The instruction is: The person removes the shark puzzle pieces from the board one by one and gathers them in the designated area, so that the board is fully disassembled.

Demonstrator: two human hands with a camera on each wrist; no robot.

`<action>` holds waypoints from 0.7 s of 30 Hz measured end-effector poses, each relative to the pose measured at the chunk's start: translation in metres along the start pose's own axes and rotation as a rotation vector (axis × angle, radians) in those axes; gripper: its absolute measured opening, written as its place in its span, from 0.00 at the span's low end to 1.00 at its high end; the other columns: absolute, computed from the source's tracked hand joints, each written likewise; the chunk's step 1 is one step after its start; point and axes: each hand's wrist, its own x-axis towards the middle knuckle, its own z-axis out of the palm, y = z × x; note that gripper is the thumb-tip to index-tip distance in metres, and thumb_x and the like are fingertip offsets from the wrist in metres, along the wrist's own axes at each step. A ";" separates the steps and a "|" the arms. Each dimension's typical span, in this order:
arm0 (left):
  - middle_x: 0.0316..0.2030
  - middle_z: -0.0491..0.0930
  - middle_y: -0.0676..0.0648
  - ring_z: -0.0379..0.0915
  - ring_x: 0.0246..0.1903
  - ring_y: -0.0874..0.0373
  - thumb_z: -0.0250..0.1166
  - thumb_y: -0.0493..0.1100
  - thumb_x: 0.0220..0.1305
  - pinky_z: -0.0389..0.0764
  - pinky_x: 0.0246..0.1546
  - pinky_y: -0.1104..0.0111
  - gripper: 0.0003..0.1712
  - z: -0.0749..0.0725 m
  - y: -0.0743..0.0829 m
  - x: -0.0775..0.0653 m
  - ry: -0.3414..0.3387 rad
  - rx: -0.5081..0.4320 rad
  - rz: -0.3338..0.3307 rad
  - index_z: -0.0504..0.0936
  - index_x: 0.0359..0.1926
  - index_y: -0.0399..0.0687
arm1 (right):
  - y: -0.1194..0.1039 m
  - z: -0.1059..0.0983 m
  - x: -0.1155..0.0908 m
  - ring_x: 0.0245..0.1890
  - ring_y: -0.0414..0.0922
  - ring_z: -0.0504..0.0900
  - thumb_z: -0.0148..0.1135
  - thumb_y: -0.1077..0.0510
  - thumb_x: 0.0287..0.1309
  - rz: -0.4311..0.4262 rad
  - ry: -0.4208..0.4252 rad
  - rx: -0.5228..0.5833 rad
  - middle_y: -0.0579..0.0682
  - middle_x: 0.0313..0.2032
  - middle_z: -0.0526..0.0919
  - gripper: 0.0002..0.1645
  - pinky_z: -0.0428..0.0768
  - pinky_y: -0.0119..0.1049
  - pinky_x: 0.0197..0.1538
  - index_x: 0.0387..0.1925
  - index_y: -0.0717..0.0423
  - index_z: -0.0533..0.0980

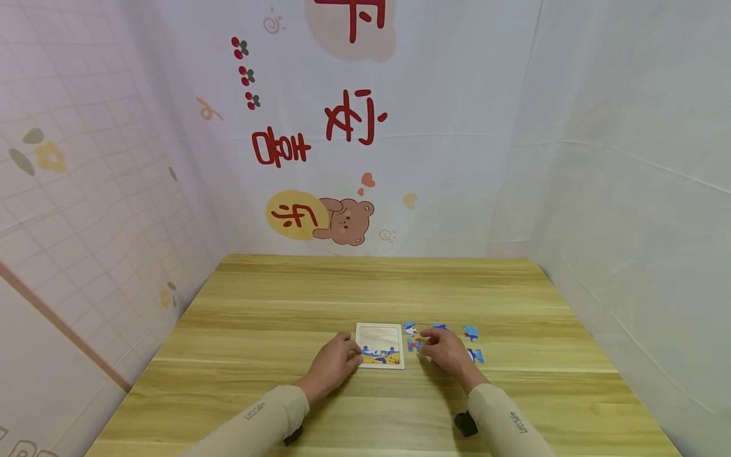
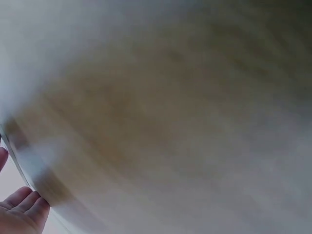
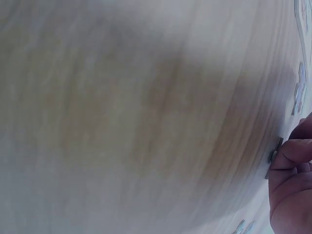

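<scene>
Left hand [image 1: 335, 359] touches the puzzle tray [image 1: 379, 335], right hand [image 1: 448, 350] beside loose pieces [image 1: 410, 328]

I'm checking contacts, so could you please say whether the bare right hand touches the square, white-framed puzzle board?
Apart. In the head view, wooden tabletop and blue puzzle pieces show between the right hand and the board.

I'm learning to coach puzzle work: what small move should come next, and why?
Probably the right hand should lift the piece beside it toward the tray; whether it is already gripped is unclear. Only the tray's lower part is filled, with bare space above. Other loose pieces lie to its right, and the left hand is at its left edge, perhaps steadying it.
</scene>
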 end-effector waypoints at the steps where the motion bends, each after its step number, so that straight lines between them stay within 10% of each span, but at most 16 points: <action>1: 0.55 0.75 0.32 0.75 0.54 0.37 0.68 0.39 0.63 0.75 0.54 0.47 0.06 0.000 0.000 0.000 -0.001 -0.001 0.001 0.86 0.38 0.40 | -0.001 0.000 0.000 0.34 0.46 0.75 0.69 0.64 0.54 -0.001 0.001 0.006 0.49 0.35 0.80 0.20 0.75 0.38 0.36 0.51 0.63 0.81; 21: 0.53 0.79 0.34 0.71 0.59 0.37 0.69 0.44 0.63 0.71 0.60 0.48 0.13 0.013 0.019 0.011 0.011 0.051 0.040 0.88 0.45 0.42 | -0.021 0.035 -0.013 0.26 0.41 0.75 0.70 0.60 0.56 -0.165 -0.076 0.059 0.47 0.31 0.82 0.16 0.76 0.36 0.32 0.46 0.63 0.83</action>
